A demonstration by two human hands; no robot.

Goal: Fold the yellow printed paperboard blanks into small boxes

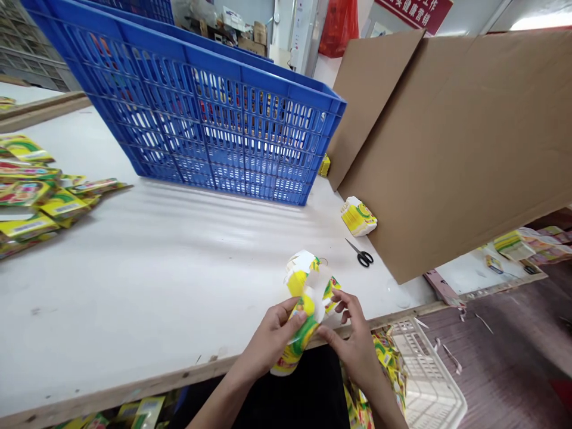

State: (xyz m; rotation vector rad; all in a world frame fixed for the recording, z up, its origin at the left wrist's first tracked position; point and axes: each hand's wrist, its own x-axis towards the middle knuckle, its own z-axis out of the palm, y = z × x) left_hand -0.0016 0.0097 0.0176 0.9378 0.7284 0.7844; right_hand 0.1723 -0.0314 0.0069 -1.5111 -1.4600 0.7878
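A yellow and green printed paper carton [298, 339], partly folded with its white inside showing, is pinched between the thumb and fingers of my left hand [273, 333]. Its lower end hangs past the table edge. My right hand [355, 339] is at the carton's right side, fingers curved and apart, the thumb tip close to its edge; whether it touches cannot be made out. Just beyond my hands, a bundle of flat yellow cartons [295, 282] lies on the white table [179, 268]. Black-handled scissors [364, 257] rest to the right of it.
A large blue plastic crate [223, 131] stands at the back. Big brown cardboard [456, 131] rises at the right, with another carton bundle [358, 217] against it. Printed packs [36, 190] are piled at left. A white basket [429, 369] with packs sits below the edge.
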